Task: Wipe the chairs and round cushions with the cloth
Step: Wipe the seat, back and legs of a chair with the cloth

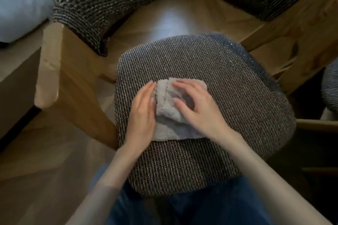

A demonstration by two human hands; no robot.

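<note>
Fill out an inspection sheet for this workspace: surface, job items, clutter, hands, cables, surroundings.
Surface: woven brown cushion lying across the person's lap, in front of the chair.
Job's things: grey cloth crumpled on the middle of the cushion; chair with wooden frame, woven backrest and bare wooden seat.
Clutter: nothing seen.
Hands: left hand flat, straight fingers along the cloth's left edge; right hand on top of the cloth, fingers bent, unclear whether they pinch it.
Cables: nothing seen.
Surroundings: white bedding upper left; wooden floor; striped woven item cut off at the right edge.
</note>
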